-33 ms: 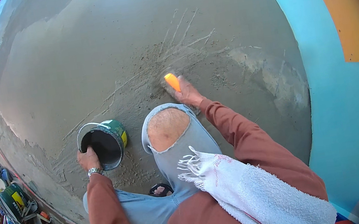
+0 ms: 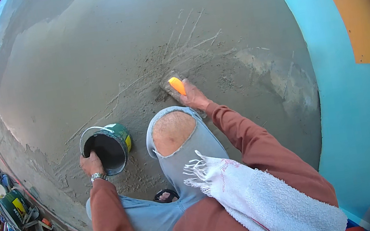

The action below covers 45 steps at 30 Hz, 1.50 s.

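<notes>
A dark green bucket [image 2: 124,134] with a yellow patch is tipped over, its mouth turned toward me and its wire handle raised. My left hand [image 2: 91,165], with a metal-banded watch on the wrist, is closed over the bucket's rim, thumb inside. The bucket's dark inside does not show what it contains. In front of my knee, my right hand [image 2: 195,96] grips the orange handle of a trowel [image 2: 176,86]. The trowel's flat blade lies on rough wet mortar [image 2: 152,70], partly hidden under the hand.
Smooth grey mortar [image 2: 76,50] spreads ahead, crossed by scratched lines. A turquoise and orange wall [image 2: 332,52] borders the right side. Tools and buckets lie heaped at the lower left, with another green bucket [image 2: 13,205]. A white towel [image 2: 257,190] hangs over my front.
The trowel's handle has shifted very slightly left, and its blade shows more sharply against the mortar. My left hand and the bucket look the same.
</notes>
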Motion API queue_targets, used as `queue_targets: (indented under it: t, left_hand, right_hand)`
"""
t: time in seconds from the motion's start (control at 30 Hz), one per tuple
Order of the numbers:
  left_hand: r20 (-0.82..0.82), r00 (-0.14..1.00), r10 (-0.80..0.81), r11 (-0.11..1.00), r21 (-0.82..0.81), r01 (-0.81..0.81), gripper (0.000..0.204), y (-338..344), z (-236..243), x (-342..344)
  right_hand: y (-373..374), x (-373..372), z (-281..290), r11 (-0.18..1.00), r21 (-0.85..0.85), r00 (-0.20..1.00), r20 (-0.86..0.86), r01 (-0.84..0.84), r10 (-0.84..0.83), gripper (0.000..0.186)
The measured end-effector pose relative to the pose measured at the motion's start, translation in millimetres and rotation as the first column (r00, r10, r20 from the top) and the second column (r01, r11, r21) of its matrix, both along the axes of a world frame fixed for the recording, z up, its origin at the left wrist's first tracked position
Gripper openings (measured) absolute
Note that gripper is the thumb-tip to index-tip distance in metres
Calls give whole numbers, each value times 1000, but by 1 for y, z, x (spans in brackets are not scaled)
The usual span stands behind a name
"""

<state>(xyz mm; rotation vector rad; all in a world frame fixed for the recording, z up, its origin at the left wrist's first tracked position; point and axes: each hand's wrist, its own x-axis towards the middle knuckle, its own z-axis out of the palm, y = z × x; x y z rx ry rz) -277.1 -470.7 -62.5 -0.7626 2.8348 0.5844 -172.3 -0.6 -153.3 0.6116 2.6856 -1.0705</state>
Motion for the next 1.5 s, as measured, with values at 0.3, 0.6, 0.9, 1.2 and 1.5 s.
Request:
queue_targets:
  t: [0.3,0.6,0.9,1.2,1.5]
  left_hand:
    - [-130,987,-89,988,-134,71,45,-6,-24,1]
    - [4,1000,11,994,113,-12,38,15,3,-4]
    - [-27,999,-32,990,139,35,37,21,-10,-8]
    - [-26,1000,-14,989,147,18,37,17,-4,-8]
    - [-47,999,-4,993,115,10,36,-6,-15,-3]
  right_hand:
    - [63,7,0,877,130,886,-14,462,-464,51]
    - [140,39,-15,783,114,789,-164,611,-592,43]
    - [171,56,-43,791,108,787,-248,602,-565,56]
    - [136,52,-25,815,143,826,-151,561,-542,43]
    - [-17,25,20,999,-20,999,-43,-31,30,69]
